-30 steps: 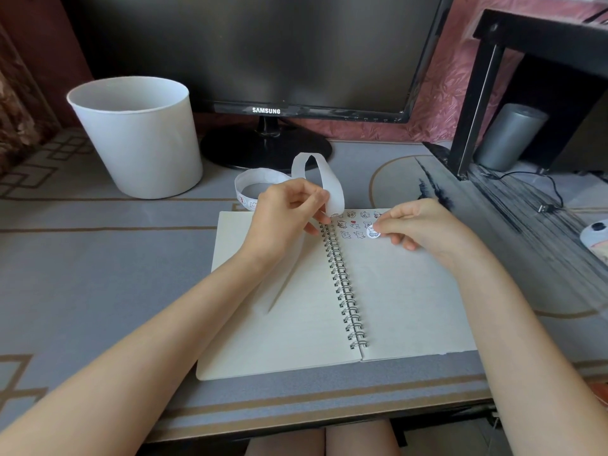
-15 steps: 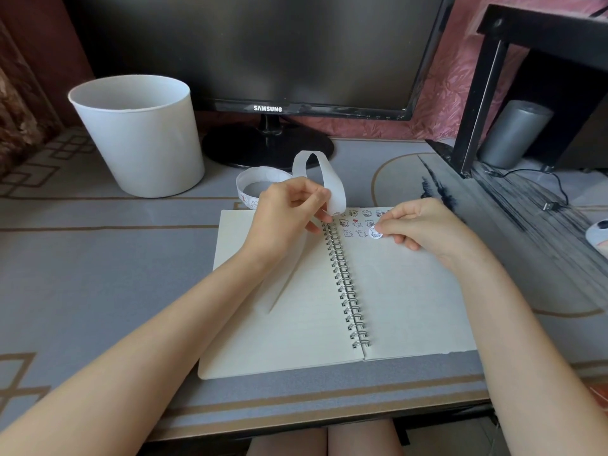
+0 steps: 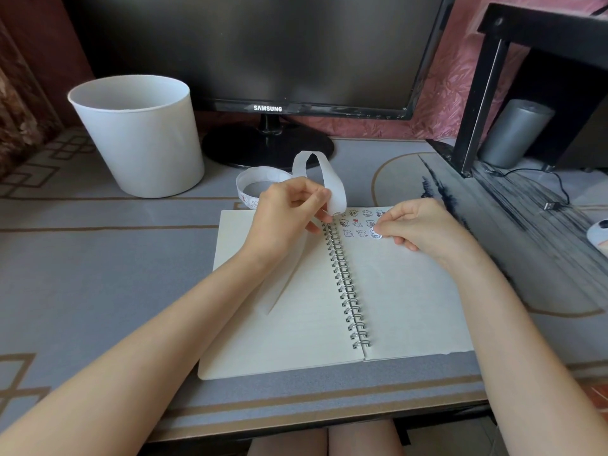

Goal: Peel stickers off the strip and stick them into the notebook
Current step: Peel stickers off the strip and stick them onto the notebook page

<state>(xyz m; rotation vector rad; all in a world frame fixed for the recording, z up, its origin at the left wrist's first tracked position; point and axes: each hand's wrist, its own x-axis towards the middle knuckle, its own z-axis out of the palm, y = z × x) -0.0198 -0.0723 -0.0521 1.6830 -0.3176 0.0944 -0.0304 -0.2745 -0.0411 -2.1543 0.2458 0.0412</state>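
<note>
Head view: strip (image 3: 335, 189) pinched by left hand (image 3: 289, 218), looped above it. Sticker (image 3: 376, 234) pinched by right hand (image 3: 418, 225), held low over notebook (image 3: 411, 307) page; contact unclear.

White bin (image 3: 138, 136), cream notebook (image 3: 411, 291)

Spiral notebook (image 3: 394, 307) lies open and flat. White sticker strip (image 3: 335, 189) arches over the binding's far end. Cartoon stickers (image 3: 357, 223) line the right page's far edge; a round sticker (image 3: 376, 234) ends the nearest row.
</note>
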